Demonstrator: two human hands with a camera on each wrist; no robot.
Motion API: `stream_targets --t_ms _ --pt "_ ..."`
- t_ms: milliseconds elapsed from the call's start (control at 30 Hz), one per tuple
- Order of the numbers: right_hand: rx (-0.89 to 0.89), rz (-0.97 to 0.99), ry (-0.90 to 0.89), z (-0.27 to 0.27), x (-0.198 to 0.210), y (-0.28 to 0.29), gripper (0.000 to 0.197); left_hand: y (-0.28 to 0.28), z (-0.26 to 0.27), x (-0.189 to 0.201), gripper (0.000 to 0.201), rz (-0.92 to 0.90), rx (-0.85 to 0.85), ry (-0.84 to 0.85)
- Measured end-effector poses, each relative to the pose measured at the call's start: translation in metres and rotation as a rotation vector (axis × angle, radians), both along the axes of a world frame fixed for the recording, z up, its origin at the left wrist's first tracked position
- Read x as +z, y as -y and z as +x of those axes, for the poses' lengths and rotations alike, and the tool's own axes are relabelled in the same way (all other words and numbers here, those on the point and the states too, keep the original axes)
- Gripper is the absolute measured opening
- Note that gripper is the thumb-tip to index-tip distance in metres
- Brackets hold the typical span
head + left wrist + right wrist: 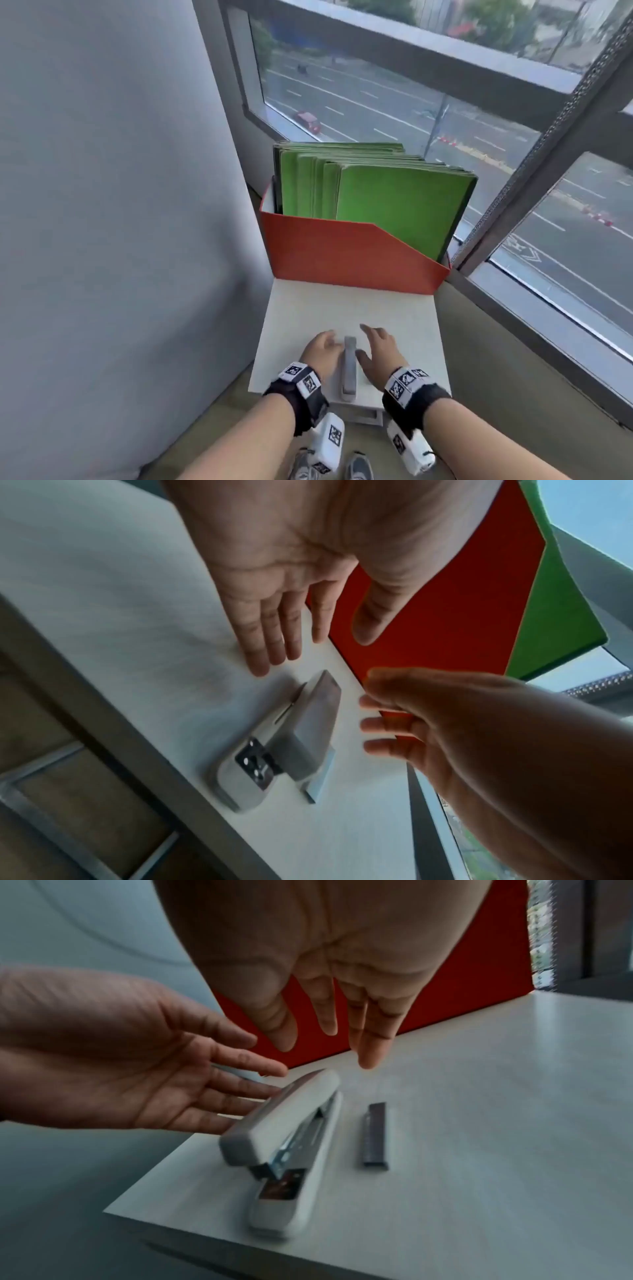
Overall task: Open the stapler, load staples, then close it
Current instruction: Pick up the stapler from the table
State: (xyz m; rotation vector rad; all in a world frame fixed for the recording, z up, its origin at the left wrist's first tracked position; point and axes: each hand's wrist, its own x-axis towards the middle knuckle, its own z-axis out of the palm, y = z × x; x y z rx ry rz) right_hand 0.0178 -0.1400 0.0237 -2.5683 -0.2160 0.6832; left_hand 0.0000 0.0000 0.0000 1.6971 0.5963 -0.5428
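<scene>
A grey-white stapler (pixel 349 370) lies lengthwise on the small white table (pixel 301 308), its top arm down. My left hand (pixel 325 346) hovers just left of it with fingers straight and holds nothing. My right hand (pixel 373 342) hovers just right of it, also spread and empty. In the right wrist view a dark strip of staples (pixel 375 1137) lies on the table beside the stapler (pixel 291 1150), under my right hand (pixel 325 1020). The fingers of my left hand (pixel 205 1085) come close to the stapler's far end; contact is unclear. The head view hides the strip.
A red file box (pixel 342 253) filled with green folders (pixel 394 195) stands at the table's far edge. A grey wall is on the left and a window (pixel 445 113) on the right. My shoes (pixel 358 467) show below the table's near edge.
</scene>
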Motion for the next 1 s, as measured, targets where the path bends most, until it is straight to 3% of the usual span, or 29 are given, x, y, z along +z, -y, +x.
stream_targets --t_ms 200,333,467,533,667,833,1000 --pt "-0.074 -0.038 -0.127 -0.003 -0.013 -0.040 0.061 0.006 -0.013 -0.009 0.036 -0.083 0.082 -0.037" --pt "-0.045 -0.128 -0.111 -0.007 -0.021 -0.045 0.066 0.010 -0.015 -0.009 0.036 -0.099 0.050 -0.012" --pt "-0.087 -0.069 -0.130 -0.006 -0.024 -0.046 0.062 0.014 -0.018 -0.016 0.044 -0.107 0.065 -0.044" --pt "-0.148 0.019 -0.135 -0.001 -0.019 -0.042 0.058 0.015 -0.017 -0.019 0.043 -0.117 0.100 -0.075" --pt "-0.098 0.121 -0.118 0.010 0.006 -0.034 0.064 0.017 -0.005 -0.001 0.023 -0.221 0.160 -0.120" --pt "-0.089 0.142 0.037 0.017 0.038 -0.026 0.041 0.027 0.019 0.013 0.034 -0.442 0.242 -0.100" --pt "-0.068 -0.002 0.014 0.012 0.064 -0.012 0.068 0.037 0.032 0.019 0.027 -0.434 0.164 -0.033"
